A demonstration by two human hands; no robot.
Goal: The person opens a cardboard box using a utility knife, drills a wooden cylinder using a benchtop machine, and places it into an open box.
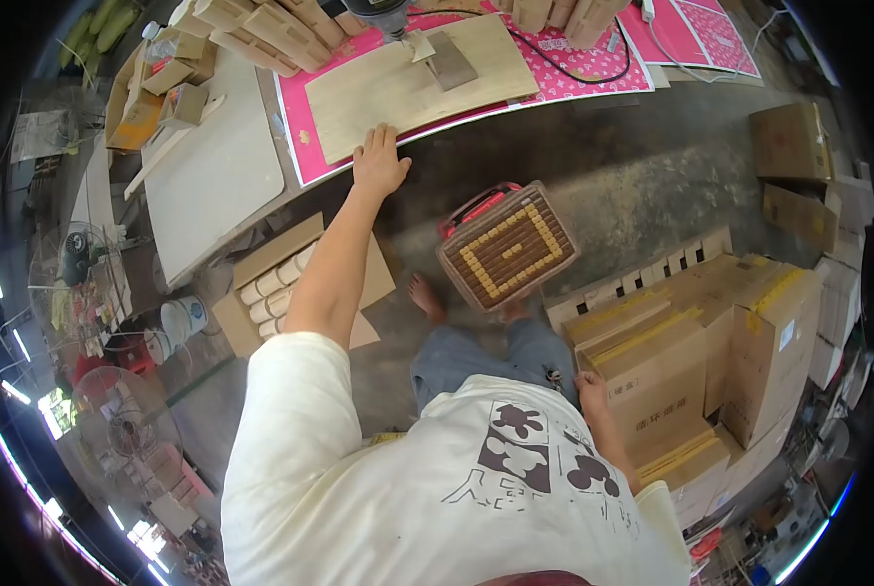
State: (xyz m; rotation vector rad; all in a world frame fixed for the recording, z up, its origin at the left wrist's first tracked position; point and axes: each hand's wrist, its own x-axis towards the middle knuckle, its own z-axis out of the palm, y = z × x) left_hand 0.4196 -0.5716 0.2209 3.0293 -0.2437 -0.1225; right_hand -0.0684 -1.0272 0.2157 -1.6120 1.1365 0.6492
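Note:
My left hand (380, 162) lies on the near edge of a plywood board (359, 112), its fingers stretched out over the wood. A small brownish flat piece (452, 62) and a pale wood piece (420, 45) sit on the board. Above them is the dark tool head (388, 20) of a machine, partly cut off by the frame. My right hand (591, 391) hangs beside my thigh, close to a cardboard box (661, 381). Its fingers are curled in, and whatever they may hold is hidden.
A pink patterned sheet (305, 146) covers the bench, with stacked wooden pieces (280, 34) behind. A black cable (564, 70) crosses it. On the floor stand a stool with a beaded seat (510, 244), an open carton (227, 313) of wooden pieces and stacked boxes (779, 342).

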